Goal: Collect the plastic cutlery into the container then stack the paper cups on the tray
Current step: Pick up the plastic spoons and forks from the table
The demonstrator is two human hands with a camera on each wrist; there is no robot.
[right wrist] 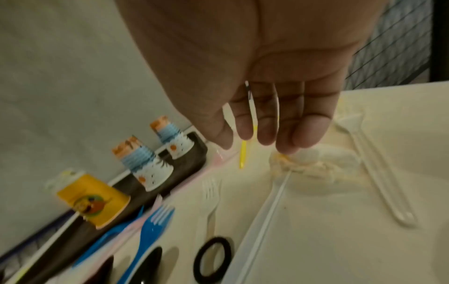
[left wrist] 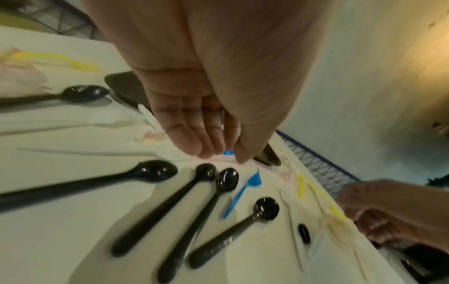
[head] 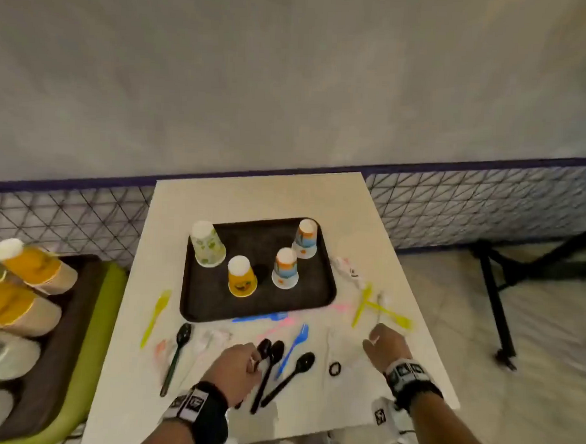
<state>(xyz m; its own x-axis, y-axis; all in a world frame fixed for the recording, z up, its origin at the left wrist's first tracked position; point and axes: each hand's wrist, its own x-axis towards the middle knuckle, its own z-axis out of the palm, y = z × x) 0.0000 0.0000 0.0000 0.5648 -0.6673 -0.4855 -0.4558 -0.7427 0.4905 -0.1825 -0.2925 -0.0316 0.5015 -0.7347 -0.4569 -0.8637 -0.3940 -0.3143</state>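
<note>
Crowding tray (head: 194, 304) — 4 upturned cups (head: 242, 276)

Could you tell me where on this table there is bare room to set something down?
The far strip of table behind the tray is bare, as is the near left corner. The near side between tray and hands is crowded with black spoons and coloured forks.

— What is worn on the arms?

— Both forearms are bare, no sleeves. The left wrist (head: 206, 411) carries a broad black strap with white square-marker tags.

— And the other side?

— The right wrist (head: 412, 383) has the same black band, a white-and-black patterned block on top, plus a white tagged unit below.
</note>
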